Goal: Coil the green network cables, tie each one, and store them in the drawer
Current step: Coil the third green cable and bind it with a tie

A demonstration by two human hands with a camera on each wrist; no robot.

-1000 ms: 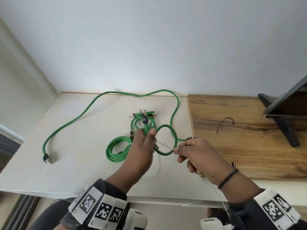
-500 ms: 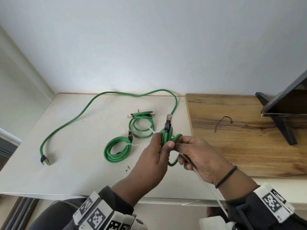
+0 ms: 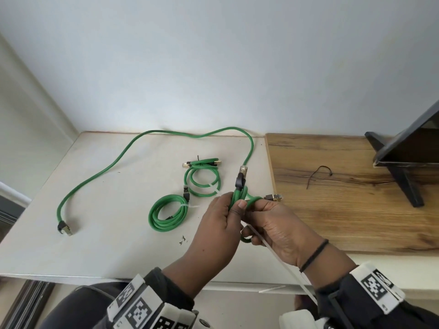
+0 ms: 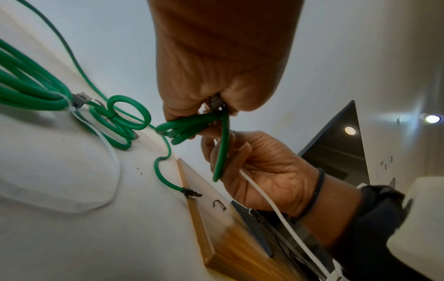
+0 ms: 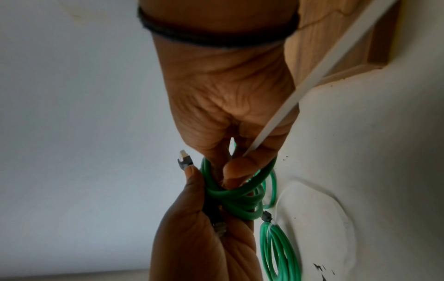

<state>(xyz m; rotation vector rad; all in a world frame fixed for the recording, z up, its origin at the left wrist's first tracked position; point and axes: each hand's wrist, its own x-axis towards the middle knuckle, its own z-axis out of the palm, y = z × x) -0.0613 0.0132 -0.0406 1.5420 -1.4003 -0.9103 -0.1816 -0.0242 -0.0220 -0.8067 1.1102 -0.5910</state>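
Observation:
A small green cable coil (image 3: pixel 238 195) is held up over the white table (image 3: pixel 107 245), one plug (image 3: pixel 241 176) sticking upward. My left hand (image 3: pixel 234 206) grips the coil (image 4: pixel 182 131) from the left, thumb on top. My right hand (image 3: pixel 255 206) grips it from the right, and a white zip tie (image 3: pixel 268 248) trails back along that wrist. In the right wrist view the tie (image 5: pixel 288 106) passes between my right hand's fingers (image 5: pixel 238 167) at the coil (image 5: pixel 230 195). A long loose green cable (image 3: pixel 118 160) lies across the table.
Two tied coils lie on the table, one (image 3: pixel 167 213) at centre and one (image 3: pixel 202 181) behind it. The long cable's near plug (image 3: pixel 273 197) rests by the wooden board (image 3: pixel 356 210). A black tie (image 3: pixel 318 175) lies on the board. A black stand (image 3: pixel 403 167) is at right.
My left hand carried the small coil to the right, away from the tied coils. My right hand closed in and now grips the coil together with the zip tie.

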